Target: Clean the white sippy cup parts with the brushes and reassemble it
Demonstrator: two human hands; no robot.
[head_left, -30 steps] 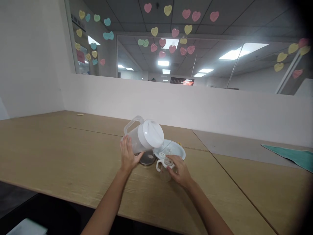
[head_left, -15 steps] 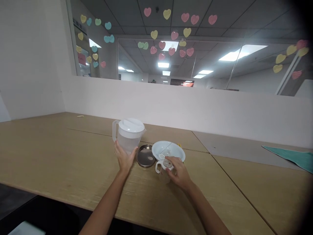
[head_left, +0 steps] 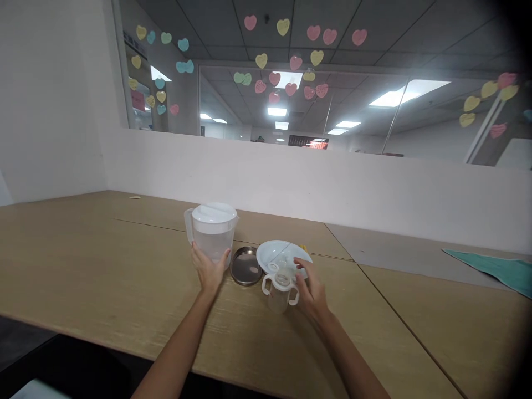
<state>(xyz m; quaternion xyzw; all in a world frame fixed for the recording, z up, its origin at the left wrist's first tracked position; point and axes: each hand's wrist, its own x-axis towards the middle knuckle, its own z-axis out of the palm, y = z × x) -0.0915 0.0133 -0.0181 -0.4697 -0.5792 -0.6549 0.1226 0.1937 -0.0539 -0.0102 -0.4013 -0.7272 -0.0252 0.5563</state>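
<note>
At the far left, a small pale scrap [head_left: 134, 197] lies near the back of the wooden table [head_left: 103, 277]. Next comes the translucent jug [head_left: 213, 243], upright with its handle to the left and its spout to the right; its white lid [head_left: 214, 213] is in place. The left hand [head_left: 209, 272] cups the jug low on its near side, fingers at one edge and thumb at the other, though whether the base rests fully on the table is hard to tell. Just right of it, the shallow round metal dish [head_left: 246, 269] shows nothing inside but a bright reflection. Beside that is the pale blue plate [head_left: 269, 248], with some clear pieces [head_left: 282, 259] in it, too blurred to name. In front of the plate stands the two-handled cup [head_left: 277, 301], upright, its white collar fitted and its mouth apparently uncovered; how much it holds, if anything, cannot be made out. The jug is level, so nothing is being poured. The right hand [head_left: 315, 292] is loosely open just beside the cup, gripping nothing visible; light contact cannot be ruled out. Well apart, at the far right, lies a teal cloth [head_left: 492, 272].
</note>
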